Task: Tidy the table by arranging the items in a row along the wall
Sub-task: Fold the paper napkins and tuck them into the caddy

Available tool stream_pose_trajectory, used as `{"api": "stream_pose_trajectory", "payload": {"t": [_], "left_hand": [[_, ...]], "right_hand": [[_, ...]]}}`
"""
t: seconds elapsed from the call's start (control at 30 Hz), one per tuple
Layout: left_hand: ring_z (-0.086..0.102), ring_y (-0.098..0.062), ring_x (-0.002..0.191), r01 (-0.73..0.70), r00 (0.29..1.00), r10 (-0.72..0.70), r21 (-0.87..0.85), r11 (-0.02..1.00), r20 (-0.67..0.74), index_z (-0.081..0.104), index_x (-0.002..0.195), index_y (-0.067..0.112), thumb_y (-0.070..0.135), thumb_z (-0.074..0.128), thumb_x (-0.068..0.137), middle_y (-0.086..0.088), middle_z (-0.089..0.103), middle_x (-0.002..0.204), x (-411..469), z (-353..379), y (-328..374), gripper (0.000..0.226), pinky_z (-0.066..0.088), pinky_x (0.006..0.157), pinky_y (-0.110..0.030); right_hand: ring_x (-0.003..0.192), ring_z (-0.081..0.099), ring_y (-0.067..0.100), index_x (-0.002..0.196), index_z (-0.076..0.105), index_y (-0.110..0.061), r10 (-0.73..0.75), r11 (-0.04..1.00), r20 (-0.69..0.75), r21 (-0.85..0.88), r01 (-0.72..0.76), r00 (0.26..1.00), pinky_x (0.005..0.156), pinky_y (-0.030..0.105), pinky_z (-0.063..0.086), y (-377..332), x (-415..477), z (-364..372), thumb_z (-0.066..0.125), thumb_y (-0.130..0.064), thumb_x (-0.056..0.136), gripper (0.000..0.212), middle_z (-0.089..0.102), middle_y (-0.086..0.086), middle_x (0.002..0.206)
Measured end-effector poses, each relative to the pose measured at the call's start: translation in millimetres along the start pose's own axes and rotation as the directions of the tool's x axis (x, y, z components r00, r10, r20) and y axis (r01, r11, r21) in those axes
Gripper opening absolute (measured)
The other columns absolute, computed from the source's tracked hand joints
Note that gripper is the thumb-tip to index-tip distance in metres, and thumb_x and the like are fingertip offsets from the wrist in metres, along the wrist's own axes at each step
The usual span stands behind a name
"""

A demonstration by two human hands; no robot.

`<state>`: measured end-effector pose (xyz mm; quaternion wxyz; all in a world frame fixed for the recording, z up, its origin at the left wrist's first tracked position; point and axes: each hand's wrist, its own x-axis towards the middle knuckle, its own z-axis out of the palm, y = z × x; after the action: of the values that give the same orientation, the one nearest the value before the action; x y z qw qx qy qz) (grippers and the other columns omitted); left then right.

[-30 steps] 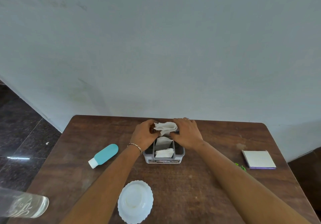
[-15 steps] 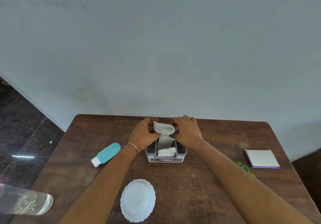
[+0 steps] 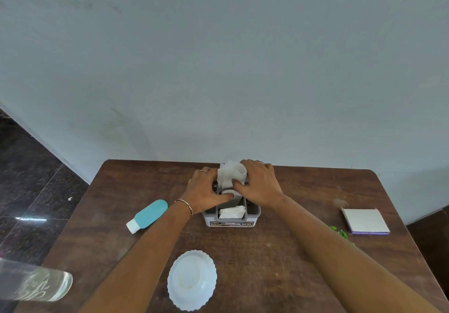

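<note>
Both forearms are bare, with no sleeves in view. The left hand (image 3: 206,192) has a thin beaded bracelet (image 3: 185,205) of mixed light and dark beads at the wrist and a slim ring (image 3: 203,171) on one finger. The right hand (image 3: 258,184) wears a small ring (image 3: 261,163) too, its details too small to tell

Soft, even, moderately bright light with faint shadows on the wall (image 3: 218,69) behind the table (image 3: 267,252); a glare streak on the dark floor (image 3: 31,219) at 9 o'clock, wide-angle bowing at the edges, and a blurred clear bottle (image 3: 36,283) at 8 o'clock.
</note>
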<state>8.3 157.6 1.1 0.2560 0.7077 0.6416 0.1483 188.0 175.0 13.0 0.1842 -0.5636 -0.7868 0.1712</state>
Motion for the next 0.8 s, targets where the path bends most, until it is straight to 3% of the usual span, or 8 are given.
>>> {"api": "stream_pose_trajectory", "payload": {"t": [0.07,0.2,0.4,0.57,0.8], "left_hand": [[0.05,-0.019,0.103,-0.026,0.996,0.026,0.003,1.0,-0.083,0.057,0.114,0.026,0.064,0.062,0.07,0.002,0.058,0.106,2.2,1.2,0.4,0.058,0.047,0.089,-0.04],[0.054,-0.018,0.102,-0.013,0.984,0.018,0.034,0.999,-0.177,0.063,0.111,0.02,0.052,0.058,0.082,0.0,0.061,0.108,8.7,-0.8,2.8,0.043,0.049,0.09,-0.043],[0.053,-0.019,0.102,0.015,0.993,-0.003,0.093,0.996,-0.119,0.062,0.089,0.024,0.047,0.065,0.08,0.001,0.059,0.105,8.7,0.7,-0.6,0.026,0.049,0.089,-0.042],[0.054,-0.019,0.101,0.011,0.983,0.0,0.063,0.998,-0.183,0.061,0.102,0.018,0.041,0.066,0.08,-0.002,0.059,0.106,6.0,3.8,-1.6,0.032,0.049,0.091,-0.04],[0.053,-0.018,0.105,0.031,0.983,-0.026,0.028,0.999,-0.18,0.061,0.111,0.019,0.042,0.067,0.078,0.001,0.06,0.11,7.1,4.4,-3.7,0.04,0.047,0.093,-0.044]], "right_hand": [[0.087,0.054,0.019,0.094,0.055,-0.02,-0.002,1.0,-0.005,0.001,0.002,1.0,0.09,0.038,0.036,-1.4,1.4,-1.5,0.054,-0.037,0.081,0.021,0.062,-0.005,0.087],[0.08,0.048,0.019,0.08,0.047,-0.019,-0.012,0.998,0.028,-0.062,0.014,1.0,0.09,0.04,0.036,-0.8,3.3,-1.5,0.051,-0.033,0.084,0.015,0.053,-0.006,0.075],[0.096,0.054,0.019,0.106,0.06,-0.021,-0.005,0.994,0.084,-0.105,0.014,0.996,0.093,0.039,0.033,3.7,2.2,3.6,0.053,-0.041,0.084,0.031,0.06,-0.002,0.096],[0.092,0.054,0.016,0.109,0.056,-0.023,-0.03,0.998,0.001,-0.049,0.03,1.0,0.093,0.039,0.034,3.4,-0.3,2.8,0.055,-0.043,0.078,0.037,0.061,-0.006,0.096],[0.086,0.055,0.016,0.096,0.058,-0.024,-0.022,1.0,-0.058,-0.022,0.021,0.998,0.093,0.036,0.03,4.1,-1.5,4.3,0.056,-0.029,0.079,0.018,0.064,-0.007,0.087]]}}
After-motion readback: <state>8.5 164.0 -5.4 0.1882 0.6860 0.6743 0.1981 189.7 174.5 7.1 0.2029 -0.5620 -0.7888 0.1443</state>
